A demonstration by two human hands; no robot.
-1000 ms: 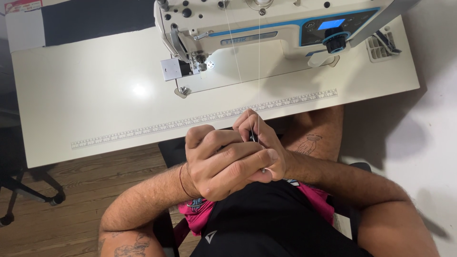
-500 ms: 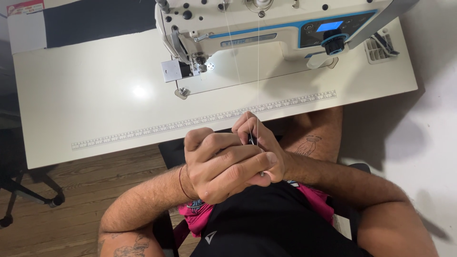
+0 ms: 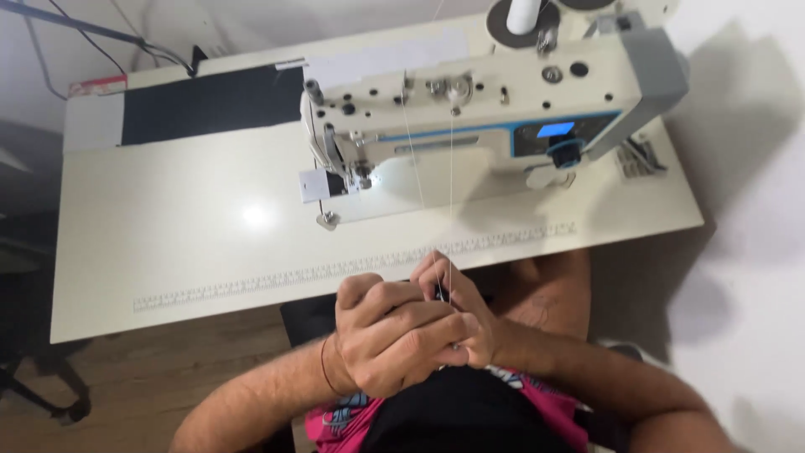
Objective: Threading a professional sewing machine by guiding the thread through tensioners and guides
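Observation:
My hands are bunched together over my lap, just in front of the table edge. My left hand [image 3: 387, 342] has its fingers curled and lies partly over my right hand [image 3: 466, 312]. A thin white thread [image 3: 450, 193] drops from the sewing machine [image 3: 470, 117] to my right fingertips, which pinch it. A small dark thing [image 3: 438, 292] shows between the two hands; what it is cannot be made out. A thin band circles my left wrist.
The cream sewing table [image 3: 184, 243] has a ruler strip [image 3: 277, 277] along its near edge and a black panel [image 3: 210, 105] at the back left. A white thread cone [image 3: 522, 13] stands on the machine. Wooden floor and a chair base [image 3: 42, 394] lie at the left.
The view has tilted, so the table and machine sit lower in the picture. My hands stay pressed together with the same grip on the thread.

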